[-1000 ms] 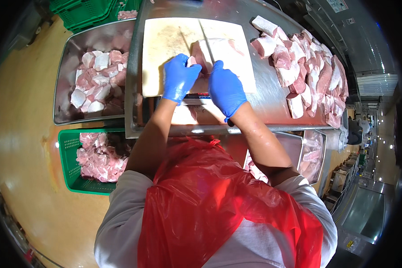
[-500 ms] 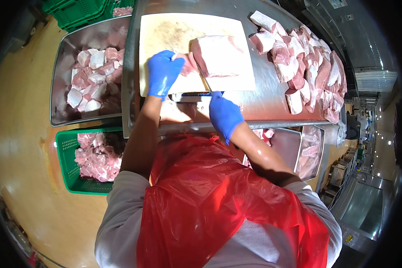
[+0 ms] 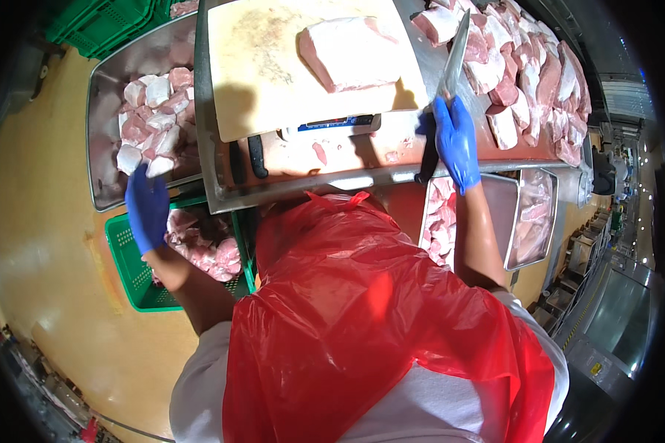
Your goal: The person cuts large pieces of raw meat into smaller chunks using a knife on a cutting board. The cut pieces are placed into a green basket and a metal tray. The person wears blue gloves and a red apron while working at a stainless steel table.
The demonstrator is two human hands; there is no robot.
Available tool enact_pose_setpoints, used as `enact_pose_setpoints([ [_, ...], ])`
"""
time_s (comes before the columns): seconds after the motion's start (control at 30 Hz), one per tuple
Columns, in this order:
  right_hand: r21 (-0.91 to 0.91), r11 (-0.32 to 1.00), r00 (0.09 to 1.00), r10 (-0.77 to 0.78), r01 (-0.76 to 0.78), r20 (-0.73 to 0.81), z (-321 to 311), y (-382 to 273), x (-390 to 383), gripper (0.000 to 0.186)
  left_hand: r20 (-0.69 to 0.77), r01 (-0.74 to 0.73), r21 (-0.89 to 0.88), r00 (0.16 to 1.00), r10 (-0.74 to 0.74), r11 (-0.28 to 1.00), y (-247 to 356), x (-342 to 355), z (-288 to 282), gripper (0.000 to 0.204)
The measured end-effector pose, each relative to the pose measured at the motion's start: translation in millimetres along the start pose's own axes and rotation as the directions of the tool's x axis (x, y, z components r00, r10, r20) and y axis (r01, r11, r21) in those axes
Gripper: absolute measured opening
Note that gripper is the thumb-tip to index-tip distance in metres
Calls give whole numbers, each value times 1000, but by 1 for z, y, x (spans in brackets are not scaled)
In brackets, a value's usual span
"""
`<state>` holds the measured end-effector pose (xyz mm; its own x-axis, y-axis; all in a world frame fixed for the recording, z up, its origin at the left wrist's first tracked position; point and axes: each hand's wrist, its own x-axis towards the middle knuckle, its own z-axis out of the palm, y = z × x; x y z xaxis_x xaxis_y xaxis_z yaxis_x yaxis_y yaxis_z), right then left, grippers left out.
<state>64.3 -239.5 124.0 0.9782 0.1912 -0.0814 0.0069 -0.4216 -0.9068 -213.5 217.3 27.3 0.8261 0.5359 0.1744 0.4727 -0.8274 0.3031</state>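
Note:
My left hand (image 3: 146, 207), in a blue glove, hangs open at the left, over the edge of a green crate (image 3: 125, 269) of pink meat trimmings, below a steel bin (image 3: 105, 148) with cut pieces. My right hand (image 3: 455, 144), gloved too, grips a long knife (image 3: 457, 55) upright, right of the cream cutting board (image 3: 251, 52). A thick slab of pale pork (image 3: 351, 55) lies alone on the board's upper right.
The steel table (image 3: 292, 192) holds a heap of pork pieces (image 3: 532, 81) at right and dark-handled tools (image 3: 257, 155) near its front. Lower trays (image 3: 493, 214) of meat sit at right. Green crates (image 3: 107, 22) are stacked upper left, beside yellowish floor (image 3: 44, 236).
My left hand left the board for the crate's edge, and the small piece it held is gone from the board. My right hand moved right, lifting the knife off the slab.

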Motion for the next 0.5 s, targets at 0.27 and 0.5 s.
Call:
enact_pose_setpoints([
  [0.27,346,937,999,33,-40,26,60,5,39,20,-247,-431,-792,874,419,431,227,169,76,35],
  [0.5,-44,955,951,-297,294,-90,67,4,102,23,-108,-287,-825,925,363,486,232,177,97,33],
])
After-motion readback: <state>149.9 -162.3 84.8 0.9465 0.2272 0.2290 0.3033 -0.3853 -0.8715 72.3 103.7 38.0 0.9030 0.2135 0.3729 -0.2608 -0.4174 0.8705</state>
